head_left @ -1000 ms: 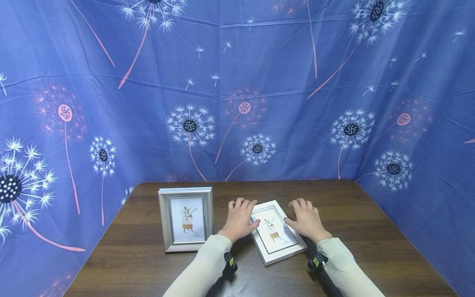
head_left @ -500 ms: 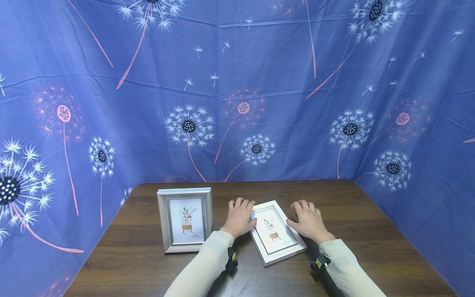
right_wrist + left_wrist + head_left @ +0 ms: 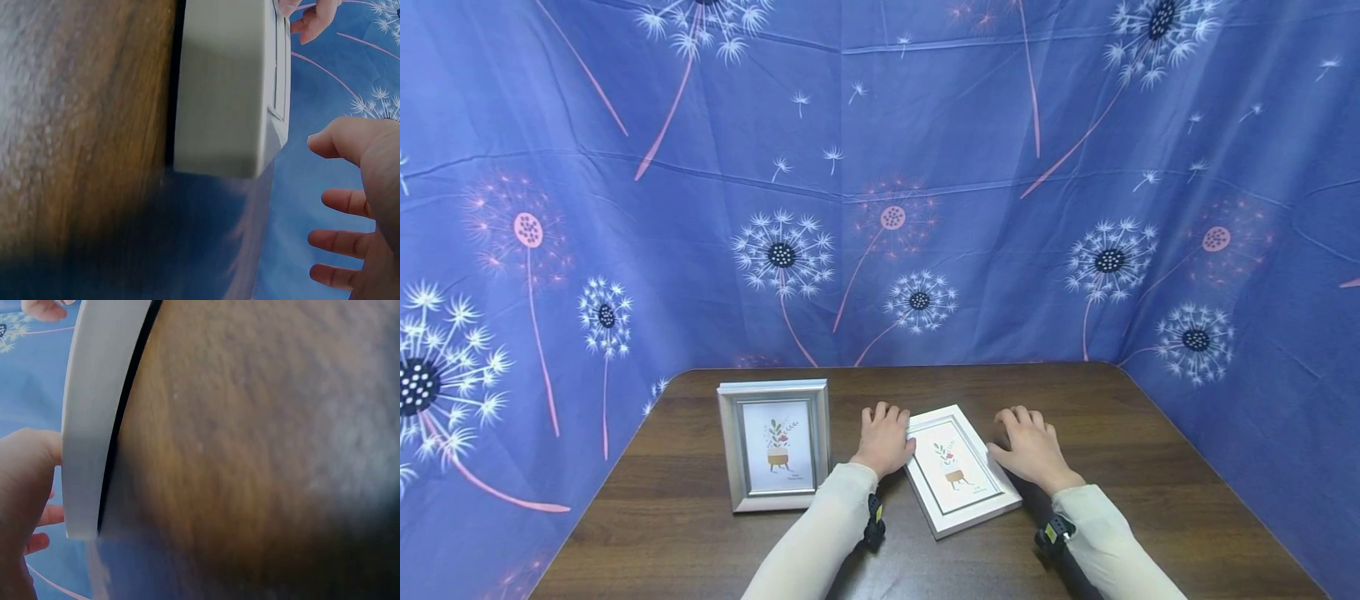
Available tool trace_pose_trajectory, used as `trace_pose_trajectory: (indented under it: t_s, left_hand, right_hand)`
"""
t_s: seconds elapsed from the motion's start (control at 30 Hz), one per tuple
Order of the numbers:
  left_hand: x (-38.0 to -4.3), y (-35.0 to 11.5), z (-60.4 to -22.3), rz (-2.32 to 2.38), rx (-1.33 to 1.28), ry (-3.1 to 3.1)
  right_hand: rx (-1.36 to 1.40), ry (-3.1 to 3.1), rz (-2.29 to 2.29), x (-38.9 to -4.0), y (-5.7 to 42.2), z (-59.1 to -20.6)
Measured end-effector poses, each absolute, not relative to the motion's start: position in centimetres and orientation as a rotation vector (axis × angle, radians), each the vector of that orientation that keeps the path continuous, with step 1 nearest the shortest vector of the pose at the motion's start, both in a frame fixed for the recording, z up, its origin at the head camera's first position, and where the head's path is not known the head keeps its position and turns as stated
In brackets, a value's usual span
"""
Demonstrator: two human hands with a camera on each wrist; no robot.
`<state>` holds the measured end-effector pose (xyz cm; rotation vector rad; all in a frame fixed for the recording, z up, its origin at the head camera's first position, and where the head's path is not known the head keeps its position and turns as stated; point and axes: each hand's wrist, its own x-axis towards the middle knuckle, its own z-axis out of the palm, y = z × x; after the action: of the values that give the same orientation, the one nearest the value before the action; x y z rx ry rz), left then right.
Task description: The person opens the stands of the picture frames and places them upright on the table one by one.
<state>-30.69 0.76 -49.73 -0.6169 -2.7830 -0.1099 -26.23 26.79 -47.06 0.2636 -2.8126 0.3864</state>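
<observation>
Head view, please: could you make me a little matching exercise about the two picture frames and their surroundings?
1. Silver picture frame
2. White picture frame
3. Wood-grain tabletop
4. Dandelion-print cloth

A. Blue
B. Between the left hand and right hand
C. Brown
D. Standing upright

Pairs: 1-D, 2-B, 3-C, 4-A

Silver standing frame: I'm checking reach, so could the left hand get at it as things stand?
Probably yes: the left hand sits between the two frames, at the edge of the white frame, and nothing visible blocks its way to the silver standing frame.
</observation>
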Motion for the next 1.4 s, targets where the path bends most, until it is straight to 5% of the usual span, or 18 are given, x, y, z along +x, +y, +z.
trace_pose_trajectory:
  t_s: [1.4]
  left_hand:
    - [-30.40, 1.25, -49.86, 0.040, -0.574, -2.750]
  right_hand:
    - [0.194, -2.909, 0.369, -25.55, 27.23, -47.36]
